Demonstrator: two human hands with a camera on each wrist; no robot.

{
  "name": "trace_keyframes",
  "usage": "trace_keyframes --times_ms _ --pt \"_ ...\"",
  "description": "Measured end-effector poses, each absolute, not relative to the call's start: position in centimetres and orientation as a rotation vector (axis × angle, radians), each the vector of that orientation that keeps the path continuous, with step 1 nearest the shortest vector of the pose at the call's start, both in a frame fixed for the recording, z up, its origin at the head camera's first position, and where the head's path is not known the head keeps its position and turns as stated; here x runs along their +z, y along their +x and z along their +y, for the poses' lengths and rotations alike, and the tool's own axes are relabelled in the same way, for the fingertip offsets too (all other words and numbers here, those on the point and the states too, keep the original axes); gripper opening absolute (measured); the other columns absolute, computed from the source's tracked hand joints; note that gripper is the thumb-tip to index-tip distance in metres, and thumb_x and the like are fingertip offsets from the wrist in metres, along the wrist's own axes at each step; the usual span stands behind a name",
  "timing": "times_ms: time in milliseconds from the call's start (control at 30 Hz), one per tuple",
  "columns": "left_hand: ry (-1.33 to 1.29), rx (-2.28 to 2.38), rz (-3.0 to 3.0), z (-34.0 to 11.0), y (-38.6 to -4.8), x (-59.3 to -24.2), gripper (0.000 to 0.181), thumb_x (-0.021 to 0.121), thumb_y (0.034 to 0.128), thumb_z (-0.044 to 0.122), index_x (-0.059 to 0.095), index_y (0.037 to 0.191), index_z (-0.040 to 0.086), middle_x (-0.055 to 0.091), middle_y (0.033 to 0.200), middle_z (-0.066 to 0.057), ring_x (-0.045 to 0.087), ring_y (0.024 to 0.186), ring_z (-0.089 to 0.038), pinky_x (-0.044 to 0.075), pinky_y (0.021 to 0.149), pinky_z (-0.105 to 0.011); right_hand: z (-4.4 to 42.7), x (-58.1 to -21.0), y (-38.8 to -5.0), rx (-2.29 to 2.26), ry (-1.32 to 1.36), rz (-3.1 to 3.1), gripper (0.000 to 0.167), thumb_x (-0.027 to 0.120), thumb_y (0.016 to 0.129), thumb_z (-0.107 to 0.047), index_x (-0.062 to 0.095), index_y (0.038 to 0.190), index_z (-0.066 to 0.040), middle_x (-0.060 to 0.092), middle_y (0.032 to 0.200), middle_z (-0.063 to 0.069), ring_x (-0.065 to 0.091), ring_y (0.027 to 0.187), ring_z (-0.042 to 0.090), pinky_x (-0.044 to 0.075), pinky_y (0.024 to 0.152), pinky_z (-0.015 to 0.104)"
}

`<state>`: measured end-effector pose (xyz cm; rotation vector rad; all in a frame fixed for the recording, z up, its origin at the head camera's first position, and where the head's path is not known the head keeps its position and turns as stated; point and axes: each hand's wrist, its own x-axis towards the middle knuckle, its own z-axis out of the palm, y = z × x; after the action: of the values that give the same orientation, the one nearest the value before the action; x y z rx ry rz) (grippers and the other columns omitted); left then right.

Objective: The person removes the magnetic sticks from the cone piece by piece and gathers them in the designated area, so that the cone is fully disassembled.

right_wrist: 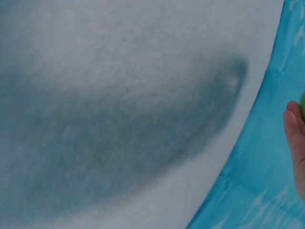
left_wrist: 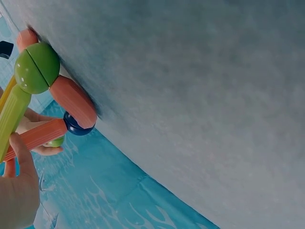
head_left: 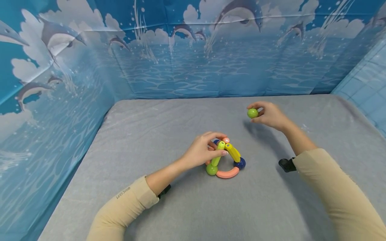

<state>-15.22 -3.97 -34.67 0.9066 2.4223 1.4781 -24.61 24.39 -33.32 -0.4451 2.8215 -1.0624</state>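
Note:
In the head view, a toy frame of magnetic rods and balls stands on the grey cloth. Its base has a green ball, a navy ball and a curved coral rod. A lime rod, a yellow rod and a coral rod lean inward, their tops close together. My left hand holds these upper ends between thumb and fingers. Up and to the right, my right hand pinches another green ball above the cloth. Only that hand's fingertips show in the right wrist view.
Grey cloth covers the table. Blue dolphin-print sheets hang along the back and left sides, with a pale blue tiled-pattern sheet at right. Beige sleeves cover both forearms, and a black device sits under the right wrist.

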Motion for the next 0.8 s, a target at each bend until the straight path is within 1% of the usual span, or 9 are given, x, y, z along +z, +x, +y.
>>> trace_keyframes --times_ms 200,267,433,567,800 --pt "0.924 1.454 2.447 -4.0 -15.1 -34.6 0.046 0.072 0.0825 0.021 0.058 0.125 0.013 0.056 0.123 0.001 0.060 0.084 -0.008 0.049 0.075 -0.021 24.5 -34.7 -26.3 -0.974 -0.444 2.835 0.044 0.068 0.080 -0.001 0.056 0.122 0.002 0.052 0.118 0.026 0.056 0.092 0.036 0.048 0.069 0.039" --pt "0.924 1.452 2.447 -4.0 -15.1 -34.6 0.045 0.072 0.0827 0.022 0.058 0.125 0.014 0.055 0.123 0.001 0.060 0.084 -0.008 0.049 0.075 -0.021 24.3 -35.0 -26.6 -0.955 -0.444 2.834 0.043 0.068 0.080 -0.001 0.056 0.122 0.002 0.052 0.118 0.027 0.055 0.093 0.036 0.048 0.069 0.039" --pt "0.924 1.444 2.453 -4.0 -15.2 -34.7 0.046 0.072 0.0829 0.021 0.058 0.126 0.012 0.055 0.123 0.001 0.060 0.084 -0.008 0.049 0.075 -0.021 23.6 -35.6 -27.2 -0.928 -0.441 2.830 0.044 0.068 0.080 -0.002 0.056 0.122 0.003 0.051 0.120 0.029 0.055 0.095 0.038 0.048 0.069 0.040" --pt "0.934 1.442 2.467 -4.0 -15.2 -34.6 0.046 0.072 0.0825 0.021 0.058 0.125 0.010 0.056 0.122 0.000 0.060 0.083 -0.008 0.049 0.074 -0.021 23.1 -35.7 -27.4 -0.927 -0.459 2.822 0.043 0.067 0.081 -0.002 0.055 0.123 0.002 0.051 0.120 0.029 0.054 0.097 0.039 0.048 0.073 0.042" --pt "0.941 1.432 2.469 -3.9 -15.2 -34.6 0.046 0.072 0.0830 0.022 0.058 0.125 0.012 0.055 0.122 0.000 0.060 0.084 -0.008 0.049 0.073 -0.020 22.9 -36.2 -27.6 -0.861 -0.462 2.821 0.042 0.068 0.080 0.000 0.055 0.120 0.005 0.049 0.120 0.034 0.050 0.101 0.044 0.044 0.080 0.051"
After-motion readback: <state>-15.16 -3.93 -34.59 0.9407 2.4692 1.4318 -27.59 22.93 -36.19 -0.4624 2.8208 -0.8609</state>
